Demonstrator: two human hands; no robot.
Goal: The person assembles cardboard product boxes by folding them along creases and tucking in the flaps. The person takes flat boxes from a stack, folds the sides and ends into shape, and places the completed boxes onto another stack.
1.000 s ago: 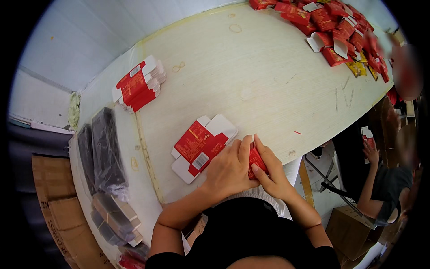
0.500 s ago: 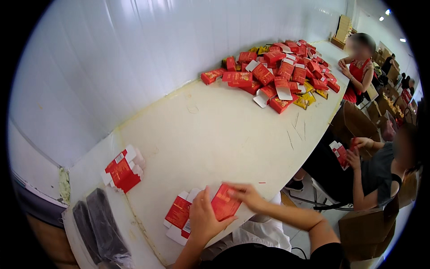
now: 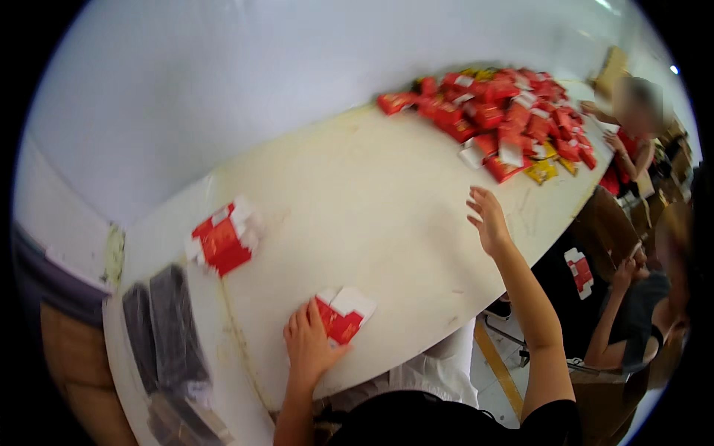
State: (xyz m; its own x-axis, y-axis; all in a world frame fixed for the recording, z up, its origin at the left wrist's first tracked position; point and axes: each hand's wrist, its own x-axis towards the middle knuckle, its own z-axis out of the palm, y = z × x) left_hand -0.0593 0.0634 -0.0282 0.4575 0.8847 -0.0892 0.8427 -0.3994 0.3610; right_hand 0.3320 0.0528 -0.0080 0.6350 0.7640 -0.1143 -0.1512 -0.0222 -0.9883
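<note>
Hands gaped, right (image 3: 489, 223) empty, left (image 3: 309, 346) over a flat red-and-white cardboard carton (image 3: 341, 322) near the worktop's (image 3: 357, 208) edge; pick-up apparently needed pinching.

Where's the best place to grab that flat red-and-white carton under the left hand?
Probably pinched at its white far-right flap, coming from the right: the carton lies flat, that flap sticks out uncovered, and the left hand covers the left part.

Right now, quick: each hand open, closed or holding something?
Left hand: on the red-and-white carton; whether gripping, cannot tell.
Right hand: open, empty, above the table.
</note>
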